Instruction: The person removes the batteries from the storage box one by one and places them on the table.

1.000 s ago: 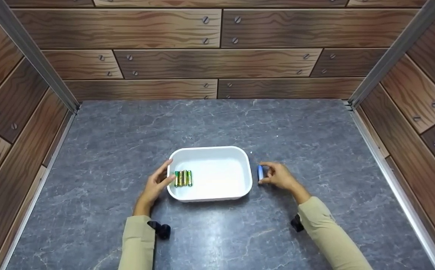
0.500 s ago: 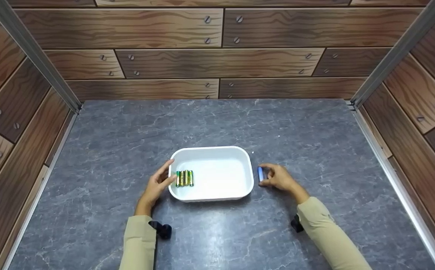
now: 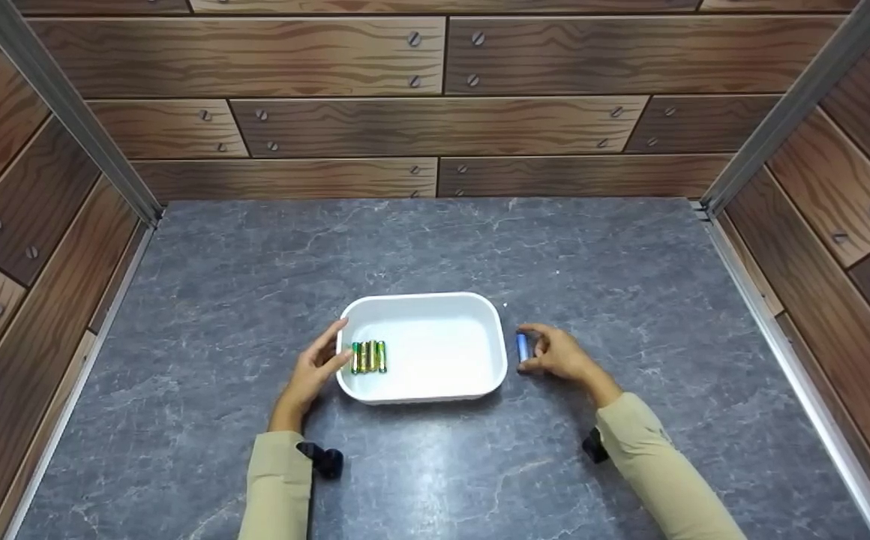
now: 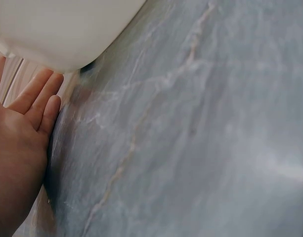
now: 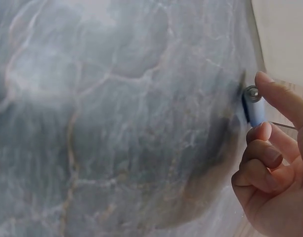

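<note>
A white rectangular tub (image 3: pixel 442 360) sits on the table, with several green-and-gold batteries (image 3: pixel 370 357) in a row against its left side. At the tub's left rim is my left hand (image 3: pixel 315 367), thumb lying over the rim beside the batteries and index fingertip at the edge. The left wrist view shows that hand's fingers (image 4: pixel 36 94) extended at the tub's outer wall. Just right of the tub, my right hand (image 3: pixel 561 354) holds a blue battery (image 3: pixel 523 347) by its two ends, thumb at the near one. Its metal end faces the camera in the right wrist view.
Grey marbled tabletop (image 3: pixel 435 240) surrounds the tub. Wood-patterned panels (image 3: pixel 435 124) stand behind and at both sides, with metal posts in the corners. A tiny white speck (image 3: pixel 505 305) lies near the tub's right rim.
Hardly anything differs. Both hands stay in place, and the blue battery remains beside the tub in my right hand, its fingers shifting very slightly. The view moved a touch at first.
</note>
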Available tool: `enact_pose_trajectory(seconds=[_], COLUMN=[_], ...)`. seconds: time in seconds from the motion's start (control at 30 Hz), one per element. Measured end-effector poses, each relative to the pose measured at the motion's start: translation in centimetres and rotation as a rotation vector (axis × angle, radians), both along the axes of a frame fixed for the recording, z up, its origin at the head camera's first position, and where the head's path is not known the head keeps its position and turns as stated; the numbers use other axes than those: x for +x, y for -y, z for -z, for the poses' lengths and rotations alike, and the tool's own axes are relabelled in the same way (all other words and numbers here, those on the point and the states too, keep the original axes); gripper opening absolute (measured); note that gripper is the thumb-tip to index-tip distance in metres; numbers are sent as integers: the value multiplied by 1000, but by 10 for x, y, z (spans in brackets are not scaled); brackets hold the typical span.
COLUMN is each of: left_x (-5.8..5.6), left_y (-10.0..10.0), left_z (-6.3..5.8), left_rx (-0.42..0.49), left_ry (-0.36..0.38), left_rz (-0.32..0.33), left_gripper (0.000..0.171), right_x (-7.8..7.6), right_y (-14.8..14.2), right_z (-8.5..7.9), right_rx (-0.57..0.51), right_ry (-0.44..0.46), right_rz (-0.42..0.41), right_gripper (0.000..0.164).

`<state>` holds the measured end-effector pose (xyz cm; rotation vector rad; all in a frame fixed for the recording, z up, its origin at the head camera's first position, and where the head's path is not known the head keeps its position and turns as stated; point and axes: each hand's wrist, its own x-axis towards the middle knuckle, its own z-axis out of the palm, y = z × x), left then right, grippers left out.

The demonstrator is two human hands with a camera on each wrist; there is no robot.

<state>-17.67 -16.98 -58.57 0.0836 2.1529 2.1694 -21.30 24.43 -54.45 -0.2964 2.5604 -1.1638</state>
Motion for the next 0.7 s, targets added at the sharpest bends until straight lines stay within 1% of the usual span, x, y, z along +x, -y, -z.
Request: enact_pose_trajectory(seconds=[0.17, 0.33, 0.47, 0.7], left_x=[0, 0, 0, -1], left_y=[0, -1, -1, -1], left_z=[-1, -1, 0, 0], left_rx=[3, -2, -1, 10], left_ry=[11, -2, -12, -12], left_rz=[4, 2, 3, -1], left_gripper=[58, 58, 58, 58], right_x=[0, 1, 3, 4], right_y=[2, 4, 7, 15], right_z=[-9, -17, -25, -38], right_rx=[8, 19, 36, 21], right_ry=[-21, -14, -25, -72], right_rz=[-5, 6, -3, -38], right_gripper=[66, 63, 59, 51])
